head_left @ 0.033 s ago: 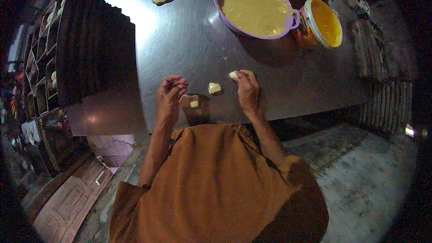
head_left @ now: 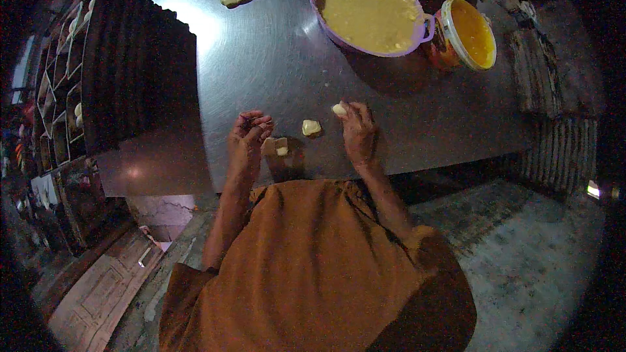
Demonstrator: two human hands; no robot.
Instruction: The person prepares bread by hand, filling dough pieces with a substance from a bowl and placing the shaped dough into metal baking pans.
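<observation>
On the worktop's (head_left: 280, 72) near side, right hand (head_left: 357, 124) pinches a pale lump (head_left: 339, 109), left hand (head_left: 250, 132) half open, nothing visible in it, second lump (head_left: 312, 128) between them; too firm a pinch could squash the soft-looking piece.

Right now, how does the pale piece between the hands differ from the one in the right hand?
The middle piece lies untouched on the metal table; the held piece is pinched in the right hand. The middle piece shows a squarish top; the held piece is partly covered, its full shape unclear. Both look pale cream.
</observation>
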